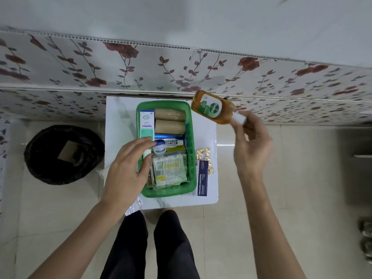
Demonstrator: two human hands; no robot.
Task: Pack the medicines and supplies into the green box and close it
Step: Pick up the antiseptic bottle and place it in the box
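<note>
The green box [192, 137] stands open on a small white table [120, 125]. Inside lie two tan bandage rolls [170, 120], a white and green Optibex carton [147, 125], a Cipladine tube [173, 142], a cotton swab pack [169, 165] and a small blue-lidded jar [159, 149]. My left hand [128, 168] reaches over the box's left side, fingertips touching the jar. My right hand [251, 143] holds an amber Dettol bottle [213, 106] by its white cap, tilted in the air beyond the box's far right corner.
A gold blister strip [204, 155] and a dressing packet [202, 178] lie on the table right of the box. A black lined bin [64, 155] sits on the floor to the left. A floral panel wall [181, 73] runs behind. My legs stand below the table.
</note>
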